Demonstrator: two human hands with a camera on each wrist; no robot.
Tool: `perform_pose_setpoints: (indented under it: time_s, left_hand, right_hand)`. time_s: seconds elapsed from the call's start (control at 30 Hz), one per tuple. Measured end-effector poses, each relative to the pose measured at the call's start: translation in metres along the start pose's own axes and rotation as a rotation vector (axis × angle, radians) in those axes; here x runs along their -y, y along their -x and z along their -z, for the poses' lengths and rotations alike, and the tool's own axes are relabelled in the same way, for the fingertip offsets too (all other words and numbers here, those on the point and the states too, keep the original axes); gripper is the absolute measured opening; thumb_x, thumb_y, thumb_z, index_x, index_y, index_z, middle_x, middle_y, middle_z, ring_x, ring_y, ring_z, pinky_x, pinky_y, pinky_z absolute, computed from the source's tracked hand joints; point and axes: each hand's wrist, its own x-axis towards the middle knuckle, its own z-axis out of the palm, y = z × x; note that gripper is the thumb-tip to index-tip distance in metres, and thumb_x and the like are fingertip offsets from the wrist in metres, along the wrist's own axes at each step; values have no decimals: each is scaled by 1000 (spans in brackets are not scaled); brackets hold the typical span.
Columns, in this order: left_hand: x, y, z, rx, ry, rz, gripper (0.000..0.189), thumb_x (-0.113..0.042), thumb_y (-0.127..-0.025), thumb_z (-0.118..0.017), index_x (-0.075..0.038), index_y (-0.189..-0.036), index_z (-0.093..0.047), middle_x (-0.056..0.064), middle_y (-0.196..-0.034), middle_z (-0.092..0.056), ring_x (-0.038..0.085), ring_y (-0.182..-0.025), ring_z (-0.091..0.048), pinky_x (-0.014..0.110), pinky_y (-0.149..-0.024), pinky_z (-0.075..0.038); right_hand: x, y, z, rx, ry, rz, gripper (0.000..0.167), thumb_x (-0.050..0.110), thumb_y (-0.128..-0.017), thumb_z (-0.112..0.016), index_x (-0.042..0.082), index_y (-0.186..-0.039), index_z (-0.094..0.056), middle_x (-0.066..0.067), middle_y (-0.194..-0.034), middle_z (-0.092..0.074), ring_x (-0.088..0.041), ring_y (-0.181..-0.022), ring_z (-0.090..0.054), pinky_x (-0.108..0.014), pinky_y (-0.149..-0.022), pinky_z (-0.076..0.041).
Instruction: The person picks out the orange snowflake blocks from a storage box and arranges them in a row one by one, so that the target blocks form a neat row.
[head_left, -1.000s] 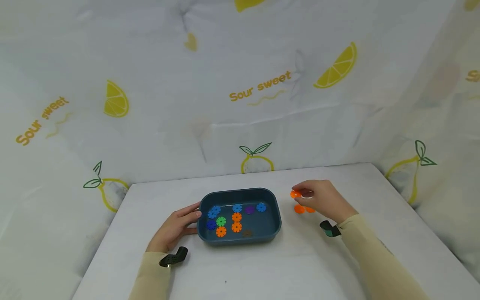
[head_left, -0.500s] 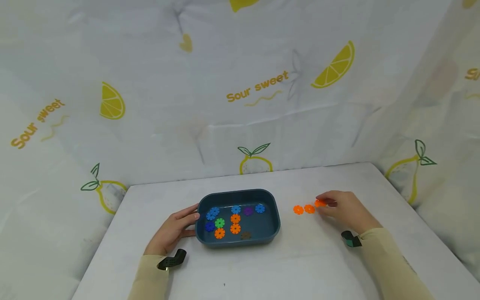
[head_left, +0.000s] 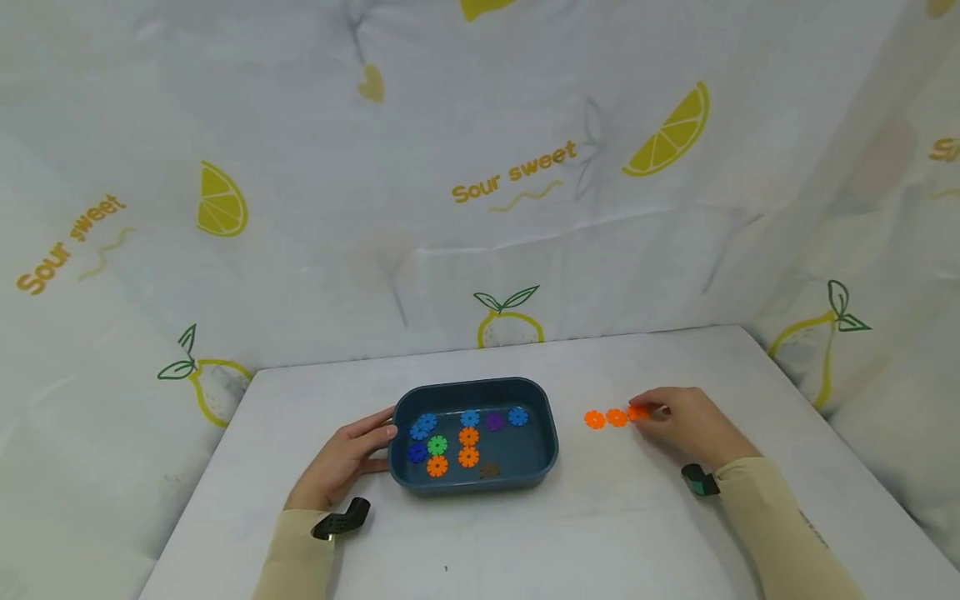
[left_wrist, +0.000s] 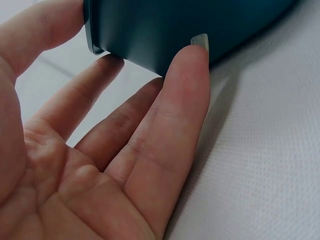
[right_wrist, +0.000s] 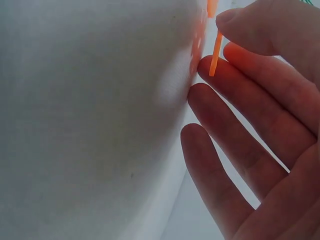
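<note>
The right hand (head_left: 686, 425) pinches an orange notched plastic disc (head_left: 637, 412) between thumb and fingers, low over the table. Edge-on in the right wrist view, that disc (right_wrist: 216, 55) shows as a thin strip under the thumb. Just left of it, two more orange discs (head_left: 594, 419) lie flat in a row. The left hand (head_left: 343, 458) rests at the left end of a dark blue tray (head_left: 525, 452), with its thumb tip at the rim. In the left wrist view, nearly straight fingers touch the tray's outer wall (left_wrist: 145, 30).
Inside the tray lie several notched discs: blue, a green disc (head_left: 437, 445), a purple disc (head_left: 494, 422), a brown disc (head_left: 489, 471) and some orange. The white table (head_left: 525, 550) ends at a lemon-print cloth backdrop (head_left: 420, 283).
The right hand has moved right and down, carrying its orange disc from above the other two to the right end of their row. The left hand stays at the tray.
</note>
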Motion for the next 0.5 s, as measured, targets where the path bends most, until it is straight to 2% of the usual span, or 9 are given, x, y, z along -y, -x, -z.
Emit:
perform_pose_setpoints:
  time_s: [0.5]
  left_hand:
    - [4, -1, 0, -5, 16, -14, 65, -37, -103, -75, -18, -161, -53, 10, -167, -51, 22, -131, -66, 43, -96, -65]
  right_hand:
    - [1, 1, -1, -5, 25, -3, 29, 25, -95, -80, 21, -124, -81, -4, -125, -79, -28, -108, -70, -53, -96, -58]
